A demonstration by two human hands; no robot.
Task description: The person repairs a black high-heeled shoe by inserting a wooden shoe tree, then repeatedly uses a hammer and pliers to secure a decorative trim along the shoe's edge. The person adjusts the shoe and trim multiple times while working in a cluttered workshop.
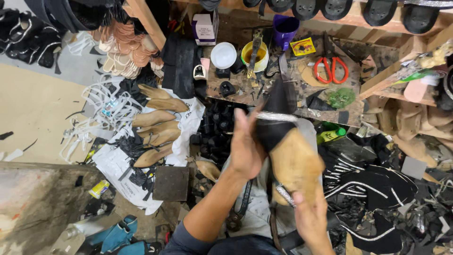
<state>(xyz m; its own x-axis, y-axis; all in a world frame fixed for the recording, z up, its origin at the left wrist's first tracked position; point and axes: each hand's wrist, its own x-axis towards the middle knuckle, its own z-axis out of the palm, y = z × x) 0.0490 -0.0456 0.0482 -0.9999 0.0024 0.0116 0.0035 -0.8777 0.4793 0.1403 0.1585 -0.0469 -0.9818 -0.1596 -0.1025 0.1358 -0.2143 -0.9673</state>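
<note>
Head view: the left hand (245,148) is clamped on the black upper of a shoe on its wooden last (288,156), the right hand (311,217) grips its heel end, held above the lap just before the workbench's (283,101) front edge, orange-handled scissors (331,66) lying farther back.

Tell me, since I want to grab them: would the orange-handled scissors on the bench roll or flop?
Probably neither. The scissors lie flat on the cluttered bench, so rolling seems unlikely. The blades look like rigid metal, probably stiff, though the pivot may swing open when lifted.
</note>
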